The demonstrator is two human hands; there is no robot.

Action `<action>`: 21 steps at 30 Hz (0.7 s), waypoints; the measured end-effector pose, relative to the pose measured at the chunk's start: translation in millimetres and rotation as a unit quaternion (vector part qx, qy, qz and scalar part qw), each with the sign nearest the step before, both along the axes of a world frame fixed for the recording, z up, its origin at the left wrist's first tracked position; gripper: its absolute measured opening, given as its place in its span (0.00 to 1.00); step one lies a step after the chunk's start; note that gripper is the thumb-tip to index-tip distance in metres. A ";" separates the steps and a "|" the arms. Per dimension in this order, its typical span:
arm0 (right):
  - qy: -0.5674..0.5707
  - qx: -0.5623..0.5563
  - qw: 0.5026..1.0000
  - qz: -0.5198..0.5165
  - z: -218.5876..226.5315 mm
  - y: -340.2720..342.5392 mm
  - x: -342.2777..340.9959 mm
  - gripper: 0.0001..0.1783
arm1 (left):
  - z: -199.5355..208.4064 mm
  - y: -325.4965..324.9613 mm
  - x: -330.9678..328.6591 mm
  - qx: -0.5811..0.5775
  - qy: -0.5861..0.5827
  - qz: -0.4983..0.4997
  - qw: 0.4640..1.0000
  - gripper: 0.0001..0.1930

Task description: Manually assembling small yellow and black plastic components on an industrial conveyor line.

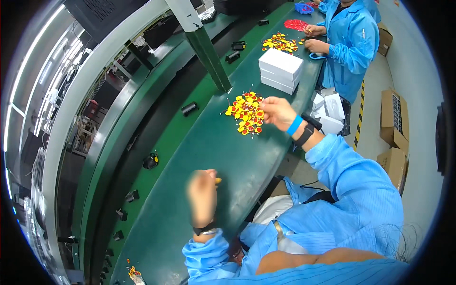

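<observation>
A pile of small yellow-and-red pieces (246,116), some with thin dark leads, lies on the green work surface. My right hand (279,114) reaches to the pile's right edge, thumb and fingers pinched together. Whatever is between those fingertips blends in with the pile, so I cannot make it out. Lower left, my left hand (202,192) is raised over the green surface and smeared by motion. From its closed fingers a small yellow piece (218,181) sticks out on the right side.
White boxes (280,66) are stacked beyond the pile. Black parts (189,109) stand along the green strip at left, near a green-and-white post (204,52). Farther up, a co-worker in blue (351,42) handles another yellow-red heap (282,43). Cartons (394,118) stand on the right.
</observation>
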State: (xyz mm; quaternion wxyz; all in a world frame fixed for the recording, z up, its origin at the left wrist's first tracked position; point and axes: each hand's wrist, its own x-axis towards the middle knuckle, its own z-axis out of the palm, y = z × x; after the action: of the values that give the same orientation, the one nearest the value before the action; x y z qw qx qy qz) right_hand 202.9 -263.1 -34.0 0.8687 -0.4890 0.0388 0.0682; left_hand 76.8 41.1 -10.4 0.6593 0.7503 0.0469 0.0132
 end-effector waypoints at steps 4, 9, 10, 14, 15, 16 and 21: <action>-0.005 0.055 0.993 0.108 16.0 45.9 -50.6 0.04 | 18.6 -45.6 -19.1 -0.069 0.001 -0.043 0.997 0.09; -0.052 0.045 0.985 0.158 20.5 82.6 -101.7 0.04 | 21.9 -63.6 -30.8 -0.123 -0.013 -0.018 0.992 0.09; -0.082 0.024 0.983 0.160 20.1 84.8 -107.2 0.05 | 21.4 -63.4 -32.5 -0.135 -0.024 -0.017 0.990 0.09; -0.132 -0.061 0.961 0.235 31.6 82.9 -120.5 0.08 | 17.5 -50.5 -45.4 -0.118 -0.070 -0.007 0.991 0.05; -0.129 -0.087 0.957 0.246 33.7 81.7 -124.5 0.11 | 17.6 -48.3 -48.8 -0.117 -0.069 -0.005 0.991 0.05; -0.129 -0.086 0.956 0.248 33.4 79.9 -124.4 0.11 | 18.1 -45.3 -51.7 -0.027 -0.105 -0.012 0.994 0.05; -0.041 -0.101 0.928 0.357 25.4 72.4 -123.5 0.11 | 32.9 -43.5 -61.1 0.238 -0.193 -0.065 0.950 0.05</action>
State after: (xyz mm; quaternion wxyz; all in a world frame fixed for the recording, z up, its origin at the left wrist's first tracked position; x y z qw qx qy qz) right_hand 79.4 -190.8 -8.6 0.7338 -0.5583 -0.1668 0.3493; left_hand 15.6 -2.5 22.5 0.4570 0.8701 -0.1348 0.1259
